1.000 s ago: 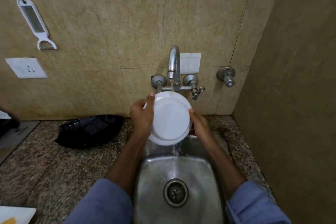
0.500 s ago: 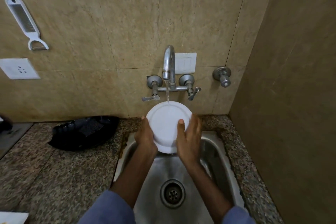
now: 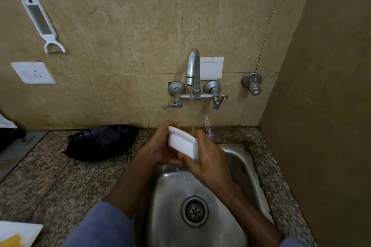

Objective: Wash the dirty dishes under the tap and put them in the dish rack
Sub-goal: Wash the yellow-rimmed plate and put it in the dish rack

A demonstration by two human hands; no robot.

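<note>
A white plate [image 3: 181, 143] is held tilted on edge over the back of the steel sink [image 3: 244, 164], so only a narrow part of it shows. My left hand [image 3: 156, 149] grips it from the left and my right hand [image 3: 208, 159] covers its right side. Water runs from the tap [image 3: 192, 66] in a thin stream onto the plate and my right fingers, and splashes to the right. No dish rack shows in this view.
A black tray [image 3: 100, 142] with a dark scrubber lies on the granite counter [image 3: 50, 182] left of the sink. A white grater [image 3: 40, 22] hangs on the wall above a socket [image 3: 33, 72]. A brown side wall [image 3: 321, 126] stands close on the right.
The plate has turned from facing me flat to nearly edge-on and dropped lower over the sink. My right hand has slid over its right side. The view has shifted slightly.
</note>
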